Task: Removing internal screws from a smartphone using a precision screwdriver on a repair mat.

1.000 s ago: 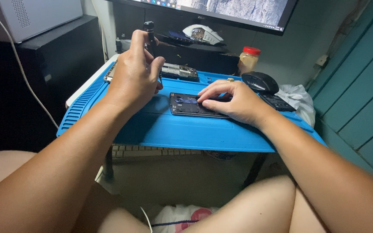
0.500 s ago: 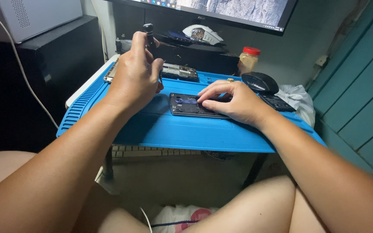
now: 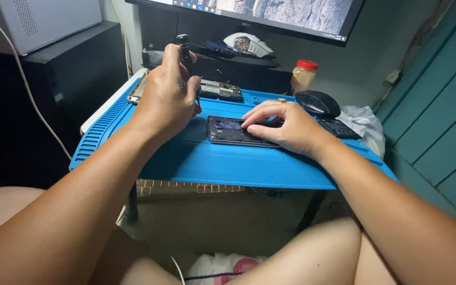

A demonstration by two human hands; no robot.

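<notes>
From the head view, my left hand (image 3: 167,97) is closed around a slim black screwdriver (image 3: 184,47), held upright with its tip down over the blue ribbed silicone work mat (image 3: 222,158). My right hand (image 3: 283,126) lies flat, fingers pressed down on the dark opened phone body (image 3: 228,130) lying mid-mat. Just behind my left hand sits 1 bare circuit board (image 3: 220,91). A black computer mouse (image 3: 317,103) rests at the mat's far right, and behind it stands a small jar with a red lid (image 3: 303,76).
</notes>
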